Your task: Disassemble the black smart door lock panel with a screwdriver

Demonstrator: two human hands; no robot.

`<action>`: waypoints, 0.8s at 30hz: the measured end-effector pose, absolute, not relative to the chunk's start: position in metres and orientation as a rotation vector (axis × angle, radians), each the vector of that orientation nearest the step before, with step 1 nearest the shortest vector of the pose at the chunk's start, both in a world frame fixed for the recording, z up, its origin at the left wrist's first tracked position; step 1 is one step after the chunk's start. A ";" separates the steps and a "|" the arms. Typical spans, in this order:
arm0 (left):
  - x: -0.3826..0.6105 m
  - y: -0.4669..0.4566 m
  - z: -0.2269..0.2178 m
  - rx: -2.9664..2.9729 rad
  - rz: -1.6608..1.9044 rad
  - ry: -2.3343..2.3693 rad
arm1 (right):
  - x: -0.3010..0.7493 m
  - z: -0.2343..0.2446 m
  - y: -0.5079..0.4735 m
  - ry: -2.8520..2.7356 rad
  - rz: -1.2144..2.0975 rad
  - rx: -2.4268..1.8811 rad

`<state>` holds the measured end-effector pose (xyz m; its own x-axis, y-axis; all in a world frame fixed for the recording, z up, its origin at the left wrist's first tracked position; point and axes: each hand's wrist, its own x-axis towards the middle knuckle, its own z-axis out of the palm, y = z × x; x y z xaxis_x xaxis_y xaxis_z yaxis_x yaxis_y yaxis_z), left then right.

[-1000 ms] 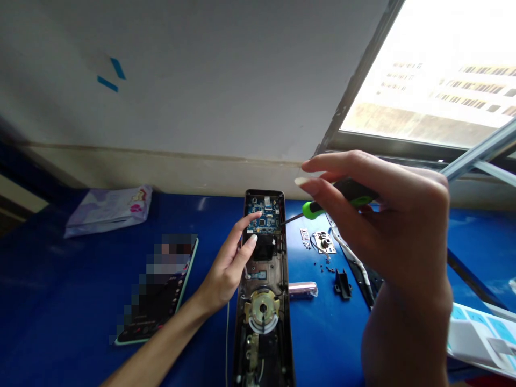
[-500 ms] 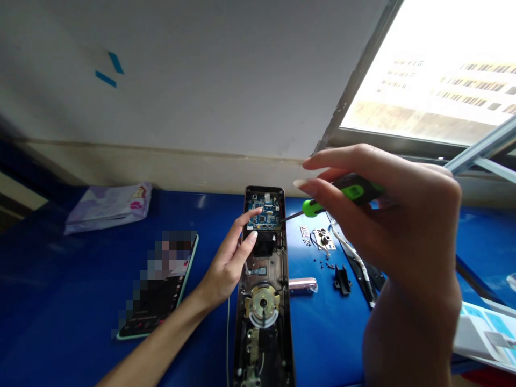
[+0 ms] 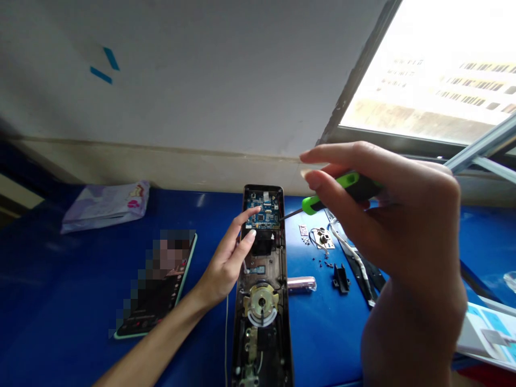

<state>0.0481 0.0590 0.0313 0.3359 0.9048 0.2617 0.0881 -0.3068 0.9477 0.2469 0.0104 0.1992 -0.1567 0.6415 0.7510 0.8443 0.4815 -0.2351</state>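
Observation:
A long dark housing [image 3: 269, 269] lies open on the blue table, its inside facing up. At its far end sits a blue circuit board [image 3: 266, 217]; lower down is a round brass-coloured part [image 3: 262, 302]. My left hand [image 3: 230, 255] rests on the housing's left side, fingers apart, with the index fingertip on or just over the board and the thumb near its lower edge. My right hand [image 3: 387, 215] grips a green and black screwdriver [image 3: 312, 205]. The screwdriver's tip meets the right edge of the board, beside the housing wall; whether it sits in a screw cannot be made out.
Right of the housing lie a small board with wires [image 3: 323, 238], several tiny screws [image 3: 324, 263], a black bracket [image 3: 341, 278] and a pinkish wrapped cylinder [image 3: 302, 284]. A phone [image 3: 161, 301] and a tissue pack [image 3: 107, 207] are on the left. Wall and window stand behind.
The right thumb and the screwdriver handle have shifted slightly, while the tip stays at the board's right edge. The left hand keeps its place on the housing. The whole view has moved a little.

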 end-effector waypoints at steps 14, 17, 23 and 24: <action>0.048 0.059 0.031 1.652 1.101 0.920 | 0.247 0.199 0.012 -1.907 -0.261 -1.217; 0.048 0.059 0.033 1.650 1.088 0.932 | 0.249 0.201 0.011 -1.939 -0.112 -1.170; 0.048 0.059 0.033 1.645 1.087 0.926 | 0.247 0.198 0.013 -1.905 -0.195 -1.162; 0.048 0.060 0.033 1.640 1.082 0.924 | 0.247 0.197 0.013 -1.898 -0.212 -1.159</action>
<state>0.0484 0.0595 0.0326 0.3278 0.9143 0.2380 0.0917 -0.2815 0.9552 0.2471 0.0131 0.1972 -0.1806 0.6375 0.7490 0.7871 0.5503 -0.2785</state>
